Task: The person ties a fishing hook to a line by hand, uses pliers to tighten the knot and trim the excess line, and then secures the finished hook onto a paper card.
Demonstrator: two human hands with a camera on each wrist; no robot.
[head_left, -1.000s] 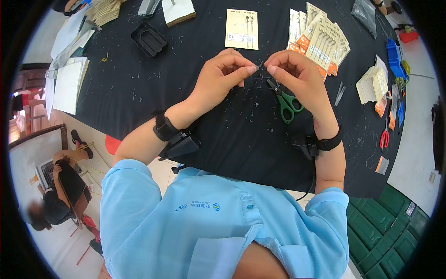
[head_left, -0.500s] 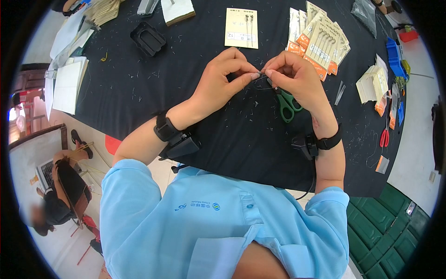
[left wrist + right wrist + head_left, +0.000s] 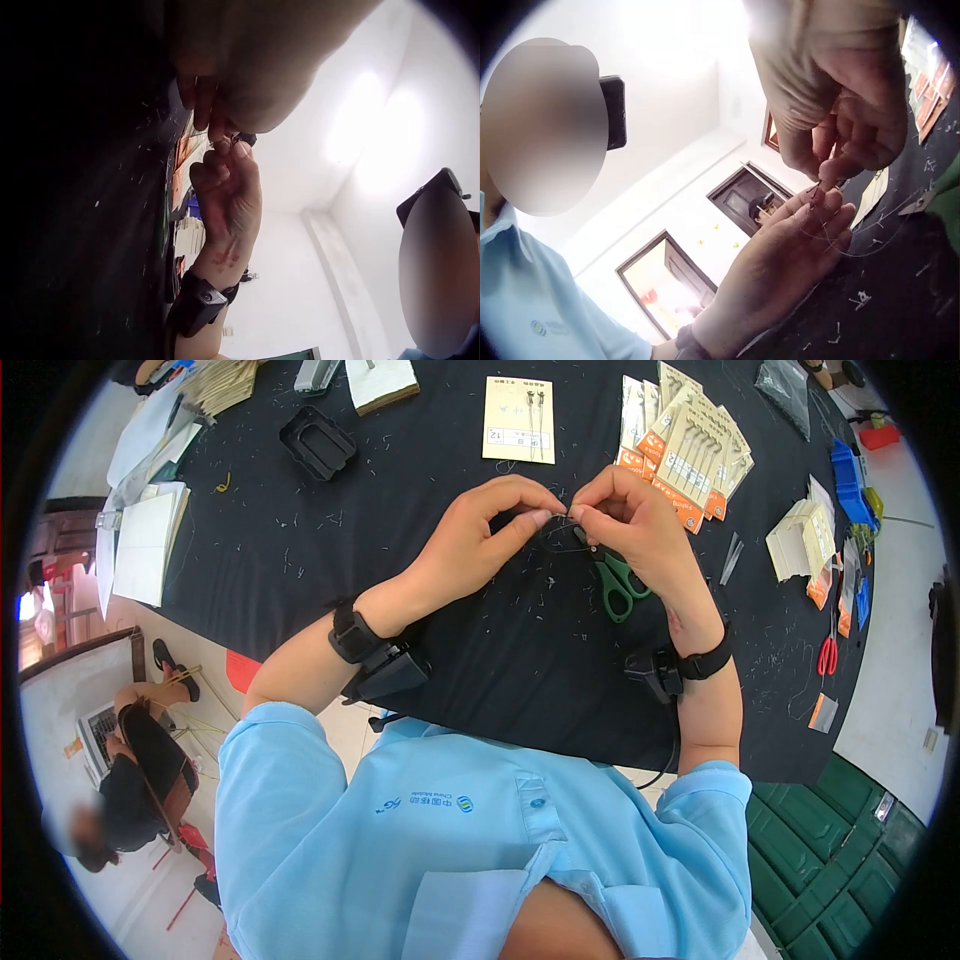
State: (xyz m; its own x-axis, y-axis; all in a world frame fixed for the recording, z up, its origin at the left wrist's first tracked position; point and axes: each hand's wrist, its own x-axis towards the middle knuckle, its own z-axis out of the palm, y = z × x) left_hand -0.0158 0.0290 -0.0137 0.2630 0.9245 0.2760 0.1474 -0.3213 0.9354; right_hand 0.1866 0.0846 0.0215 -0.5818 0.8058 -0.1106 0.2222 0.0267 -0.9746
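In the head view the left hand (image 3: 470,540) and the right hand (image 3: 640,530) meet fingertip to fingertip over the black cloth. Thumb and index finger of each pinch a tiny hook-like piece with thin line; its exact shape is hard to tell. In the right wrist view a loop of clear line (image 3: 855,256) hangs beside the left hand (image 3: 772,277), below the right hand (image 3: 847,97). Green-handled scissors (image 3: 617,587) lie just under the right hand. A cream card (image 3: 519,422) with two thin hooked pieces lies beyond the fingers.
Several hook cards (image 3: 690,455) are fanned out at the upper right. A black tray (image 3: 318,444) and white pad (image 3: 383,382) are at the upper left. Red scissors (image 3: 827,658), a card box (image 3: 803,543) and a blue tray (image 3: 852,485) stand right. Line scraps dot the cloth.
The fingertips dipped slightly, and the left hand's fingers have shifted and straightened a little against the right ones. The right hand covers more of the scissors' blades than a second ago.
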